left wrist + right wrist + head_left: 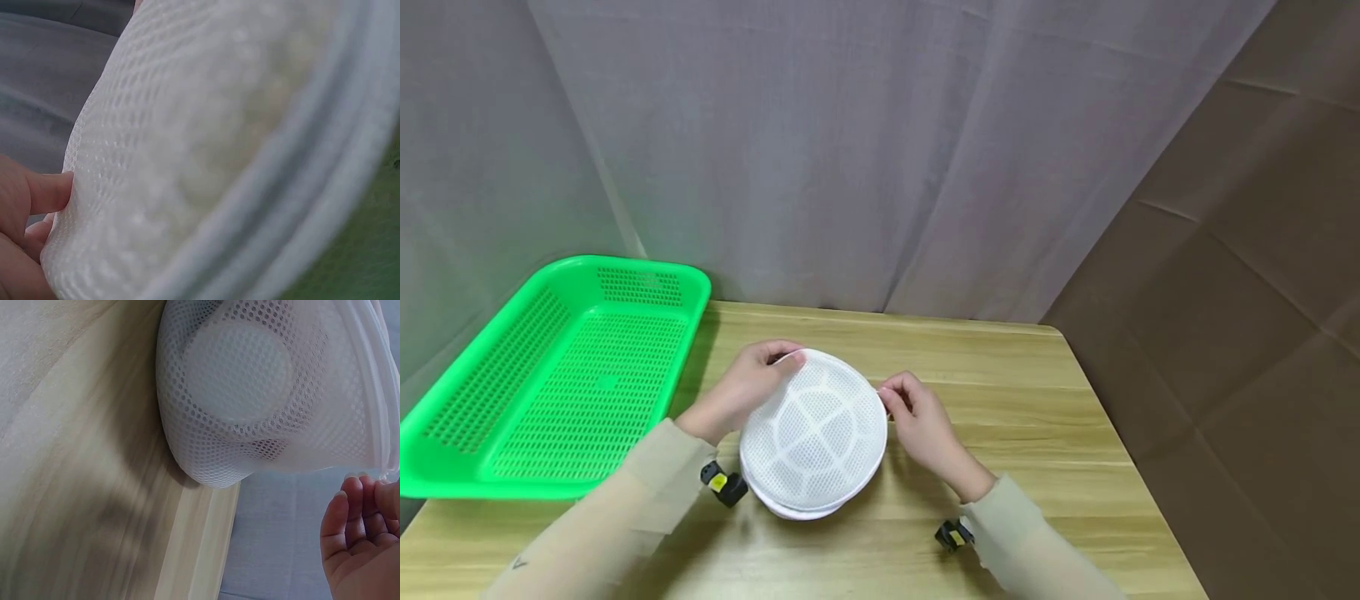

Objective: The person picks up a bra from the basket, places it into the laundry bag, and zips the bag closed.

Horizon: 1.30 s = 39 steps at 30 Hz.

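Note:
A round white mesh laundry bag point(814, 442) is held tilted over the middle of the table, its flat panel with cross-and-ring bands facing up. At the upper left rim my left hand point(751, 385) grips it, thumb on the panel. In the left wrist view that thumb point(51, 192) presses against the mesh, which is blurred close up. My right hand point(921, 421) pinches a small white bit at the right rim, by the zipper seam point(380, 394). Through the netting in the right wrist view, a pale round disc point(239, 372) shows at the bag's base.
A green plastic basket point(688, 333) with slotted walls stands at the left of the wooden table point(1037, 417). Grey curtain point(820, 167) hangs behind the table, and a brown cloth point(1240, 333) drops along the right side. Black camera mounts point(953, 536) sit at both wrists.

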Tool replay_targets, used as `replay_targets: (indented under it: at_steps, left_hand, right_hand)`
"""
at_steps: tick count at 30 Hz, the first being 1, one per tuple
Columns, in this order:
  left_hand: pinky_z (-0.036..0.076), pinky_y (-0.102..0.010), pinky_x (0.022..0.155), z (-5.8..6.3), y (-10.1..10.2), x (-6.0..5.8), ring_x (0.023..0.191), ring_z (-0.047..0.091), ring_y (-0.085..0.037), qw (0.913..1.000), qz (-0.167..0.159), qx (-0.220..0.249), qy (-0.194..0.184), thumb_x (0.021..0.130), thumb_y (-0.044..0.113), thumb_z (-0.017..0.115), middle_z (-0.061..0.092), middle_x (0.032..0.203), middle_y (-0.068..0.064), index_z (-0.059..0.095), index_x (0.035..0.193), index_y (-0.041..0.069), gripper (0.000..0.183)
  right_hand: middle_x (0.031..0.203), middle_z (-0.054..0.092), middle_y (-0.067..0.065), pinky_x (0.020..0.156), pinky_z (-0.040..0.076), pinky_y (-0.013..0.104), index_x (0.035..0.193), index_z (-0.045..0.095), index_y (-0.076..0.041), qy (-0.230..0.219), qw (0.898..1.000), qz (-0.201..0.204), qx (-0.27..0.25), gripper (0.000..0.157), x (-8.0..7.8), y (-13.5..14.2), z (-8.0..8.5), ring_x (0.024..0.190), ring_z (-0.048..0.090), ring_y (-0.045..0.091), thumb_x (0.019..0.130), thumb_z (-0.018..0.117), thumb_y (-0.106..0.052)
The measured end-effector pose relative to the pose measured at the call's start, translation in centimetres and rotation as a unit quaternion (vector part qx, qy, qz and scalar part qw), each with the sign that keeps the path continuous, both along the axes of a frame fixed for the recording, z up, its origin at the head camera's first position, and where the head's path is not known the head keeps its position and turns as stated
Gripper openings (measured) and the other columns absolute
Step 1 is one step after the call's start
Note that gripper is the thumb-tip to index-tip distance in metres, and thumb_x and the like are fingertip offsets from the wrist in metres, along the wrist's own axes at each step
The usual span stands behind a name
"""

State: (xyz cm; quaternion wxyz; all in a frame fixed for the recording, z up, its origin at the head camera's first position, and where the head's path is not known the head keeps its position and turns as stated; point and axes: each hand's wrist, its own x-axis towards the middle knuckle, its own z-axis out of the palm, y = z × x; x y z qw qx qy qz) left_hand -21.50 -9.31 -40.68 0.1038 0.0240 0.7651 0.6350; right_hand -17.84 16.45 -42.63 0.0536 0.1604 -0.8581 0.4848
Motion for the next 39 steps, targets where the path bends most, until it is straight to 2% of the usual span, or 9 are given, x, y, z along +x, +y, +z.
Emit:
replay_targets:
  at_steps: [10,18,25,30,33,39]
  left_hand:
    - [0.041,-0.035,0.091,0.0,0.1,-0.3,0.103,0.053,-0.022,1.0,0.006,0.001,-0.007,0.098,0.024,0.058,0.062,0.112,-0.009,0.063,0.12,0.005,0.029]
    - [0.041,-0.035,0.092,-0.2,-0.1,-0.3,0.105,0.051,-0.023,0.9997,0.011,0.015,-0.017,0.099,0.023,0.057,0.059,0.118,-0.01,0.061,0.122,0.004,0.031]
    - [0.04,-0.038,0.097,-0.7,-0.4,-0.2,0.112,0.05,-0.024,0.9989,0.024,0.032,-0.025,0.099,0.022,0.056,0.057,0.124,-0.011,0.06,0.124,0.004,0.031]
    - [0.038,-0.039,0.099,-0.8,-0.5,-0.2,0.115,0.048,-0.024,0.9987,0.028,0.035,-0.024,0.099,0.022,0.056,0.056,0.126,-0.011,0.06,0.123,0.003,0.031]
    - [0.038,-0.038,0.099,-0.9,-0.5,-0.1,0.116,0.047,-0.025,0.9983,0.039,0.04,-0.02,0.1,0.022,0.055,0.055,0.126,-0.013,0.058,0.125,0.0,0.033]
    - [0.04,-0.034,0.093,-1.2,-0.9,-0.1,0.108,0.048,-0.023,0.9949,0.088,0.048,-0.013,0.1,0.021,0.054,0.055,0.121,-0.014,0.058,0.125,-0.001,0.034]
  right_hand:
    - [0.083,0.062,-0.001,0.067,0.051,0.028,0.093,0.06,-0.009,0.014,1.0,0.0,0.003,0.01,-0.1,0.1,0.0,0.078,0.059,0.015,0.1,0.054,-0.013]
    - [0.082,0.062,-0.001,0.066,0.052,0.029,0.092,0.06,-0.01,0.005,1.0,0.002,0.0,0.009,-0.1,0.3,-0.2,0.079,0.062,0.029,0.099,0.055,-0.012]
    - [0.081,0.061,-0.003,0.066,0.052,0.029,0.092,0.06,-0.008,0.002,1.0,0.0,0.004,0.01,0.0,0.3,-0.4,0.076,0.06,0.019,0.099,0.055,-0.011]
    - [0.082,0.061,0.001,0.066,0.052,0.029,0.093,0.06,-0.007,-0.005,1.0,0.0,0.0,0.01,0.1,0.3,-0.3,0.079,0.061,0.031,0.099,0.054,-0.011]
    - [0.083,0.062,0.007,0.066,0.051,0.029,0.094,0.06,-0.005,-0.002,1.0,0.003,-0.001,0.009,0.1,0.4,-0.4,0.079,0.061,0.032,0.099,0.054,-0.01]
    - [0.083,0.062,0.014,0.064,0.05,0.027,0.092,0.059,-0.009,-0.005,1.0,0.0,0.001,0.008,0.1,0.7,-0.6,0.078,0.06,0.034,0.099,0.054,-0.009]
